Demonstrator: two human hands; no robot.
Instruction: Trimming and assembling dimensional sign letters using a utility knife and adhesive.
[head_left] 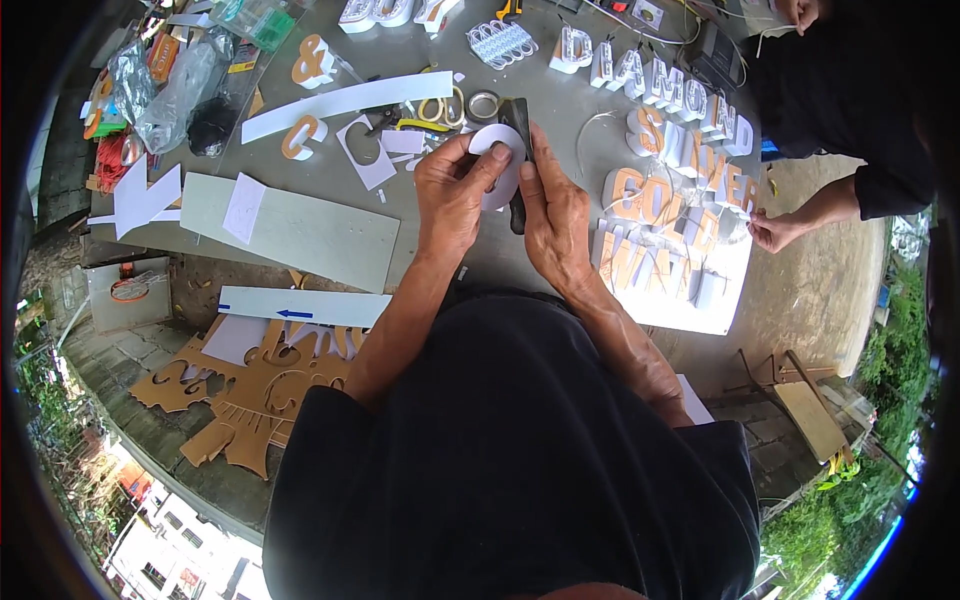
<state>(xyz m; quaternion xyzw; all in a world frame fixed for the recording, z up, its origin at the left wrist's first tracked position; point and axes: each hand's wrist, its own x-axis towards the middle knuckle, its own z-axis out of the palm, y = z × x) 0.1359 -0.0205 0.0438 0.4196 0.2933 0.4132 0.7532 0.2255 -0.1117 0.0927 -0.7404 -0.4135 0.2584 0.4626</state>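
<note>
The person's black shirt (520, 450) fills the lower frame. At twelve o'clock from it, the left hand (455, 195) pinches a white disc (500, 160) by its rim, fingers closed on it, steadying it above the worktop (560, 110). The right hand (555, 215) grips a dark tool (518, 125) against the disc's edge. At two o'clock stand sign letters (660, 190), a co-worker's hand (775, 232) beside them.

White disc (497, 160): flat, round, thin sheet material, plain surface, held on edge-tilt above the grey table (560, 95), just below the tape rolls (470, 104). Its upper rim shows clear; the lower part is covered by fingers. Dark narrow tool (518, 165) (a knife or blade holder, cannot tell which) stands upright against the disc's right edge, touching it.
</note>
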